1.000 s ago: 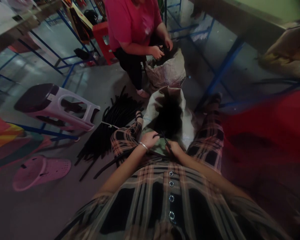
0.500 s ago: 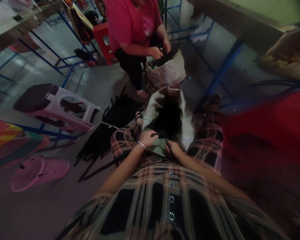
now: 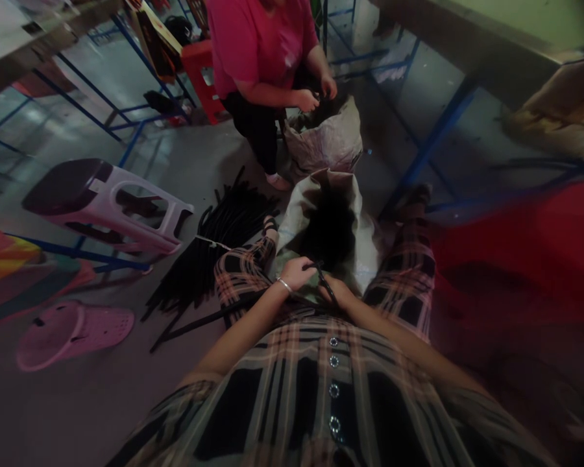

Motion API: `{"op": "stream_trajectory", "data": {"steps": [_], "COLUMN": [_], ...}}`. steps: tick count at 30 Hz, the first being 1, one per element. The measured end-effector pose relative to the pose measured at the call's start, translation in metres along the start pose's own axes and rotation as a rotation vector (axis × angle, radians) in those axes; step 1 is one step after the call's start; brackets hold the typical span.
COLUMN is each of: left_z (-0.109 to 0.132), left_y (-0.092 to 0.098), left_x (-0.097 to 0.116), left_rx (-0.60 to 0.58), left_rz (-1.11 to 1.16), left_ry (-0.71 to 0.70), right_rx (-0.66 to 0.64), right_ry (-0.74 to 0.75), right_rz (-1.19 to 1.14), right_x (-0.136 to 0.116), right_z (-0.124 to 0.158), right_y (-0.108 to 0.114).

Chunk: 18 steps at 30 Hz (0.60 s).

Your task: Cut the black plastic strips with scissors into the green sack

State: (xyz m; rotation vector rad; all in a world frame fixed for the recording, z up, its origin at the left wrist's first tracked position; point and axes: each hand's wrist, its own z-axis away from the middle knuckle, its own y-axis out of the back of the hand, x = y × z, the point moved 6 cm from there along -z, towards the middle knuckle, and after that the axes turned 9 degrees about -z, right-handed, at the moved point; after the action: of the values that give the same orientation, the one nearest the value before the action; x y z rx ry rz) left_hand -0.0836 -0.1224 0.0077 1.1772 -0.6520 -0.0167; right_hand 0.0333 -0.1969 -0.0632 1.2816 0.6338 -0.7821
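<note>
My left hand, with a bracelet at the wrist, is closed around the end of a long black tube. The tube passes beneath my left forearm and trails out over my left thigh to the floor. My right hand grips black-handled scissors, whose blades are at the tube's end by my left fingers; dim light hides whether they touch it. Both hands are over the near rim of a whitish woven sack between my knees. Its dark contents are hard to make out.
A bundle of black tubes lies left of my leg. Beyond are a plastic stool and a pink basket. Ahead, a person in pink works over another sack. Blue-legged tables flank us; red material is at right.
My left hand has moved slightly right, closer to my right hand, and the scissors have turned a little. The co-worker's hands have moved slightly apart.
</note>
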Motion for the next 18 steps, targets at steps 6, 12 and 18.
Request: {"op": "stream_trajectory", "data": {"steps": [6, 12, 18], "left_z": [-0.001, 0.006, 0.006], "left_y": [0.002, 0.014, 0.016], "left_x": [-0.004, -0.013, -0.018], "left_rx": [-0.007, -0.039, -0.010], "left_rz": [0.013, -0.083, -0.063], "left_ry": [0.003, 0.008, -0.005], "right_rx": [-0.138, -0.104, -0.109], "right_ry": [0.044, 0.013, -0.027], "right_rz": [-0.047, -0.084, -0.168], "right_x": [-0.003, -0.002, 0.004], "right_z": [0.001, 0.002, 0.000], "right_y": [-0.001, 0.002, 0.002]}}
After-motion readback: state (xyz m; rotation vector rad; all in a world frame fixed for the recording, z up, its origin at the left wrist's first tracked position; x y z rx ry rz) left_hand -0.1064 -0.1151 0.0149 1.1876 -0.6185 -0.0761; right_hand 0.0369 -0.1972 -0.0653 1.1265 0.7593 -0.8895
